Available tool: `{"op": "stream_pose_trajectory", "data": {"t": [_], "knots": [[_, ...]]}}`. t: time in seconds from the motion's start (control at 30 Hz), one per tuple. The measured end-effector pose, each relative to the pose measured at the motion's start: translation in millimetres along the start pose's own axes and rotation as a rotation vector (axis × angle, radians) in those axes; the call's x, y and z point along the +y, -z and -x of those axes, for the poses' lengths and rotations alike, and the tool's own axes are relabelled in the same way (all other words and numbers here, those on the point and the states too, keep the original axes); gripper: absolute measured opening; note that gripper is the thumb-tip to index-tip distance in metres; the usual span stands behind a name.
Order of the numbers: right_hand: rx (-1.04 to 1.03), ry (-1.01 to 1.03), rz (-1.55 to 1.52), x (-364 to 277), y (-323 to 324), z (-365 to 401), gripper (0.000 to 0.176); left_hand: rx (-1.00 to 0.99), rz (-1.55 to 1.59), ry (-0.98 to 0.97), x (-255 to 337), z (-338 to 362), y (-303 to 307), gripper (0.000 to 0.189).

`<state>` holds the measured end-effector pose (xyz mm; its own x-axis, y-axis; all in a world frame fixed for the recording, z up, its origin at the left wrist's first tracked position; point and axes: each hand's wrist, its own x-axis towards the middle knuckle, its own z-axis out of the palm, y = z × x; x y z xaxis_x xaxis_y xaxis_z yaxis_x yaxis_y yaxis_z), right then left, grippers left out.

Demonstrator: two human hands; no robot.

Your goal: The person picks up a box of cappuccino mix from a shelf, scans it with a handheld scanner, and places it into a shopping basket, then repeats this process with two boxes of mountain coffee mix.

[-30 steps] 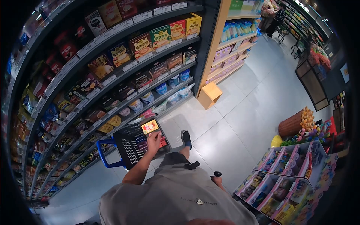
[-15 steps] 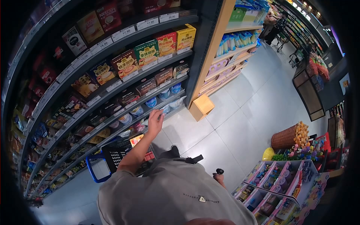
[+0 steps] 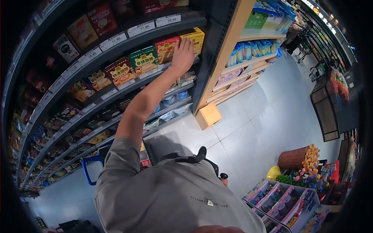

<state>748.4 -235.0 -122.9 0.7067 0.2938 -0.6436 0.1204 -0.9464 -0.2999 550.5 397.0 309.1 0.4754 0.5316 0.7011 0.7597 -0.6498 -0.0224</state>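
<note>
We lift our left hand (image 3: 182, 55) from the basket (image 3: 87, 173) to a higher shelf (image 3: 116, 82), fingers (image 3: 187, 42) now spread against the yellow box (image 3: 198, 37).

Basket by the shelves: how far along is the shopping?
Done: the basket already holds at least one box. In hand: the left hand lies open on the red coffee box on the shelf, not yet gripping. Left, likely: grasping it and lowering it into the basket.

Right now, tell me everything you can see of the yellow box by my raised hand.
The yellow box looks like printed cardboard and stands upright at the right end of its shelf row, next to a red box. A white price strip runs along the shelf edge below. The left hand, fingers spread, lies over its left part.
</note>
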Motion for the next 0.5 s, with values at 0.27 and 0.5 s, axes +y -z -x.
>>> {"op": "stream_pose_trajectory", "data": {"t": [0.27, 0.5], "knots": [[-0.075, -0.093, -0.485, -92, 113, -44, 0.017, -0.26, -0.386, 0.084, -10, -50, -46, 0.049], [-0.125, -0.064, -0.494, -107, 128, -97, 0.02, -0.023, -0.467, 0.035, -3, -39, -54, 0.047]]}}
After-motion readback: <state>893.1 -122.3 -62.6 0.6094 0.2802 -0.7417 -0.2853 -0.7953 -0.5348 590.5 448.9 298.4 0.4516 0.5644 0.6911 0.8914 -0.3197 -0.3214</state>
